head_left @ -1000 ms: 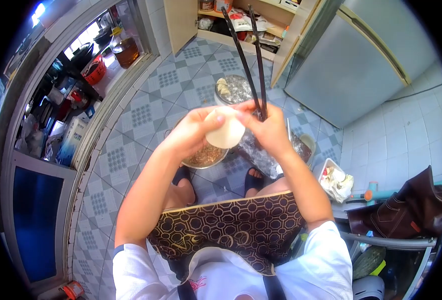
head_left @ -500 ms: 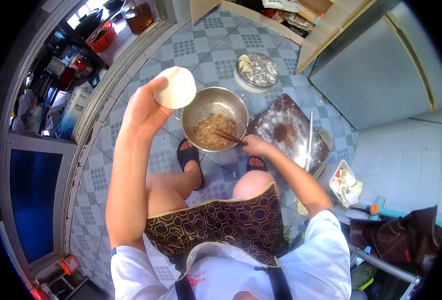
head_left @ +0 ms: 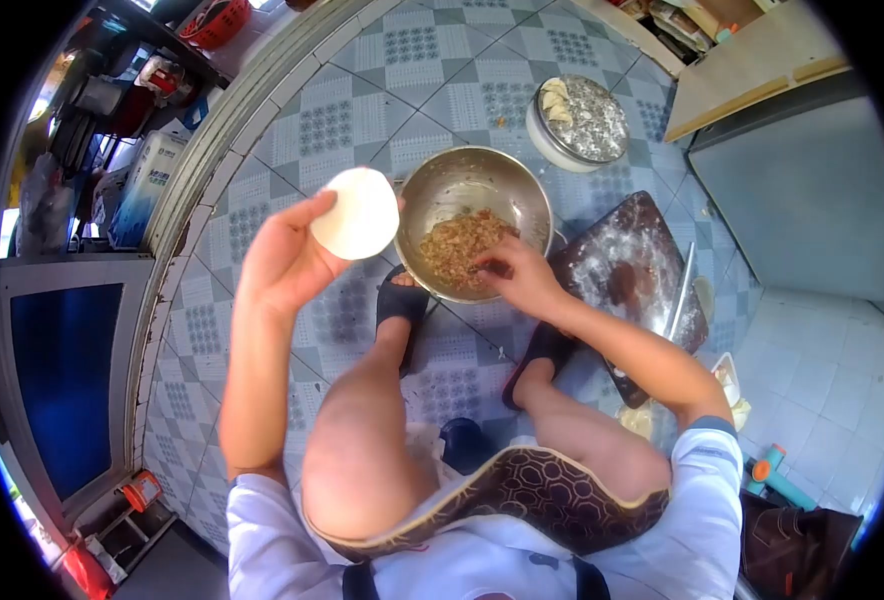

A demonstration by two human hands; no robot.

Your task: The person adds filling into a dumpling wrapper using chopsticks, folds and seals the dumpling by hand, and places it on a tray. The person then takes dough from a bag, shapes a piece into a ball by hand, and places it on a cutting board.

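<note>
Head: left hand (head_left: 290, 250) grips one wrapper (head_left: 356, 214); right hand (head_left: 524, 280) over one bowl (head_left: 452, 185), grasp unclear.

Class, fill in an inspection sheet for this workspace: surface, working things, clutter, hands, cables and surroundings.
Surface: grey-blue patterned tile floor, small crumbs visible.
Working things: round steel bowl holding brownish minced filling; dark floured board with long silver rod; round floured container bearing pale dough pieces.
Clutter: dark brown bag and teal-and-orange tubing, lower right.
Grippers: left hand holds round white dough sheet; right hand at bowl's near edge, its grip unclear.
Cables: nothing seen.
Surroundings: black-sandalled feet near bowl; large grey cabinet-like appliance, right.
</note>
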